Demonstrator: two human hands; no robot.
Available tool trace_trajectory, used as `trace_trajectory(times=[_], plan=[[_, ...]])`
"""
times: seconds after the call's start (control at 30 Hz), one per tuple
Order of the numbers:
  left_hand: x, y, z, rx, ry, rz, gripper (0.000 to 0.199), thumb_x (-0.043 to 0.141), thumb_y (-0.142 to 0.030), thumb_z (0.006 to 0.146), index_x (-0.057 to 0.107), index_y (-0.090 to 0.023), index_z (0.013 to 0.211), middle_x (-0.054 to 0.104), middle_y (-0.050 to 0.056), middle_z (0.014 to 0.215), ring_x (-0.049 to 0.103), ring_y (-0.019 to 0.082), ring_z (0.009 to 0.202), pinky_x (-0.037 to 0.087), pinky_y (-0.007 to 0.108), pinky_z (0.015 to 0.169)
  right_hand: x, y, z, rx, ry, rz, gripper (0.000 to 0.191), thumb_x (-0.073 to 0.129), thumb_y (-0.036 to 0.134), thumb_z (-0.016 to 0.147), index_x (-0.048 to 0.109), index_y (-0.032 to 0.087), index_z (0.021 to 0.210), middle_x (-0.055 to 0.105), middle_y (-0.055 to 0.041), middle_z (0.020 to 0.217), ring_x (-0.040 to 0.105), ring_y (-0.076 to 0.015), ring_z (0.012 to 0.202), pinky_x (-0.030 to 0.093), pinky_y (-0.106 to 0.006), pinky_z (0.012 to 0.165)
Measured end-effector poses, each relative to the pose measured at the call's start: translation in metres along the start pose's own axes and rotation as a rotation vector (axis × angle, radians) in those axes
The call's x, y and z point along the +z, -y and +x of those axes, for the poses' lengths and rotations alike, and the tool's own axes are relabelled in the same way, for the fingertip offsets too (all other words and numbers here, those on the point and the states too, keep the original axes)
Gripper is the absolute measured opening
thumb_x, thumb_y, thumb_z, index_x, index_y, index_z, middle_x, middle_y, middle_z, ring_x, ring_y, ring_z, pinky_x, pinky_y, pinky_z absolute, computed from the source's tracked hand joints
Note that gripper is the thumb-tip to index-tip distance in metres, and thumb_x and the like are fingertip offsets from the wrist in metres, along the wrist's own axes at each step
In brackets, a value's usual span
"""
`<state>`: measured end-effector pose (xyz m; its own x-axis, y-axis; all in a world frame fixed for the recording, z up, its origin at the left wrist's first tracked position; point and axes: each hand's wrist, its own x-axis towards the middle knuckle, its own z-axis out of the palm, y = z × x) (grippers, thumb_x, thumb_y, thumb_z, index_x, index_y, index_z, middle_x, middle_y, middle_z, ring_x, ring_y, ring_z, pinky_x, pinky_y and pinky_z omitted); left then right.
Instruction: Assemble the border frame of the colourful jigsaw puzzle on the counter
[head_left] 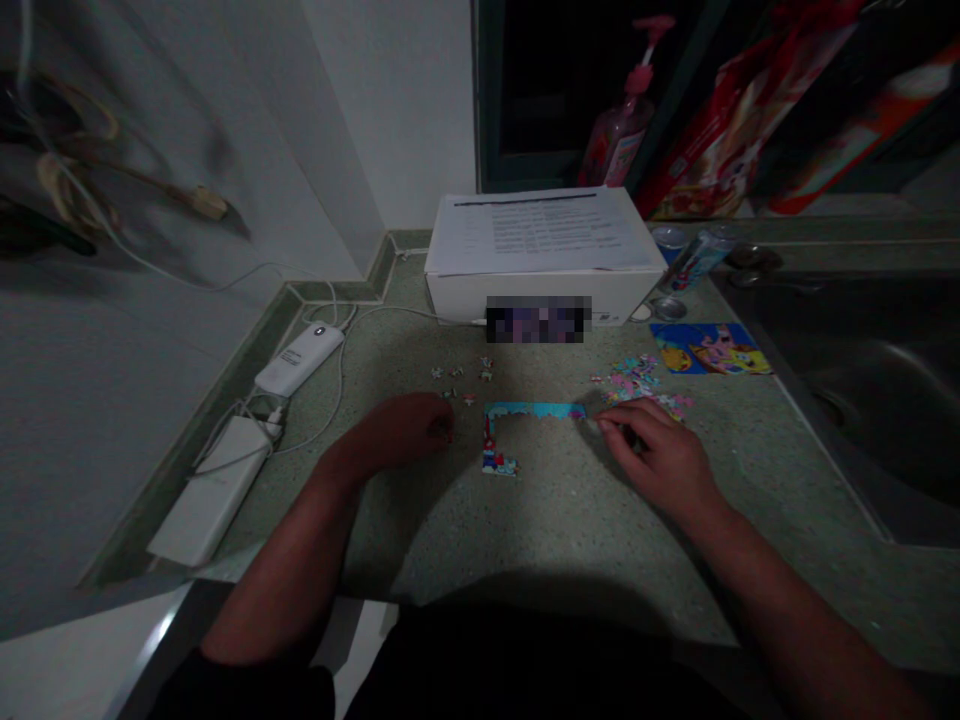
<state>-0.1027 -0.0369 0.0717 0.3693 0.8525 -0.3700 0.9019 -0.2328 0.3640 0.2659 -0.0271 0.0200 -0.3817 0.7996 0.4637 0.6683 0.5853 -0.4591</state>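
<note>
Forearms [300, 570] around a part-built jigsaw border [532, 410]
Right hand [660, 455] at 3 o'clock, fingers pinched together by loose pieces [637, 380]; left hand [401, 430] fingers hidden, can't tell.

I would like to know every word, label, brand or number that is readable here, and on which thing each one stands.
No text is clearly readable.
White printed sheet: dark heading and rows of text, too small to read.
White cardboard box: the marking on its front is pixelated, unreadable.
Blue and silver metal drink can: lettering too blurred to read.
White rounded power bank: small mark near one end, too small to read.
</note>
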Motion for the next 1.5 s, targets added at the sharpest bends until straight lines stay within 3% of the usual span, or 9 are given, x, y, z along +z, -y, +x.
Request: trace_trajectory(times=[0.3,0.57,0.7,0.87,1.2,1.5], plan=[[0.002,0.007,-0.002,0.091,-0.011,-0.045,0.020,0.060,-0.018,0.092,0.076,-0.023,0.101,0.077,0.006,0.109,0.069,0.024,0.098,0.049,0.035,0.086,0.000,0.000,0.001,0.004,-0.001,-0.008,0.017,0.059,0.032,0.104,0.073,0.024,0.101,0.077,-0.0061,0.097,0.072,-0.0198,0.078,0.057,-0.034,0.068],[-0.015,0.020,-0.005,-0.209,-0.176,0.074,0.020,0.056,-0.025,0.095,0.075,-0.019,0.101,0.076,0.008,0.102,0.069,0.023,0.088,0.047,0.034,0.078,0.001,0.001,0.001,0.002,-0.006,0.000,0.017,0.058,0.032,0.105,0.073,0.024,0.102,0.077,-0.0059,0.097,0.073,-0.0204,0.080,0.058,-0.035,0.069],[-0.013,0.028,-0.006,-0.256,-0.153,0.136,0.021,0.056,-0.025,0.095,0.075,-0.019,0.101,0.077,0.011,0.104,0.070,0.026,0.091,0.046,0.034,0.076,0.000,0.000,0.000,0.001,0.015,-0.002,0.017,0.059,0.032,0.104,0.073,0.024,0.102,0.076,-0.0056,0.096,0.073,-0.0203,0.079,0.058,-0.035,0.069],[-0.010,0.026,-0.005,-0.205,-0.115,0.106,0.020,0.057,-0.024,0.093,0.075,-0.020,0.100,0.078,0.009,0.105,0.070,0.025,0.091,0.046,0.033,0.077,0.001,0.001,0.001,-0.003,0.005,-0.009,0.016,0.058,0.032,0.105,0.072,0.024,0.102,0.076,-0.0050,0.095,0.072,-0.0195,0.076,0.058,-0.034,0.068],[0.008,0.014,0.019,-0.192,-0.277,0.047,0.027,0.059,-0.031,0.100,0.072,-0.019,0.121,0.071,0.012,0.119,0.069,0.027,0.104,0.051,0.037,0.090,0.000,0.004,0.001,-0.010,0.004,0.007,0.015,0.059,0.031,0.104,0.072,0.025,0.101,0.077,-0.0052,0.096,0.075,-0.0206,0.081,0.059,-0.033,0.069],[0.014,0.017,0.030,-0.151,-0.320,-0.029,0.013,0.064,-0.026,0.096,0.073,-0.018,0.102,0.067,0.011,0.114,0.067,0.023,0.098,0.054,0.037,0.092,0.004,0.011,0.001,-0.032,0.037,0.009,0.018,0.057,0.031,0.105,0.073,0.024,0.101,0.077,-0.0050,0.094,0.075,-0.0191,0.078,0.059,-0.031,0.067]])
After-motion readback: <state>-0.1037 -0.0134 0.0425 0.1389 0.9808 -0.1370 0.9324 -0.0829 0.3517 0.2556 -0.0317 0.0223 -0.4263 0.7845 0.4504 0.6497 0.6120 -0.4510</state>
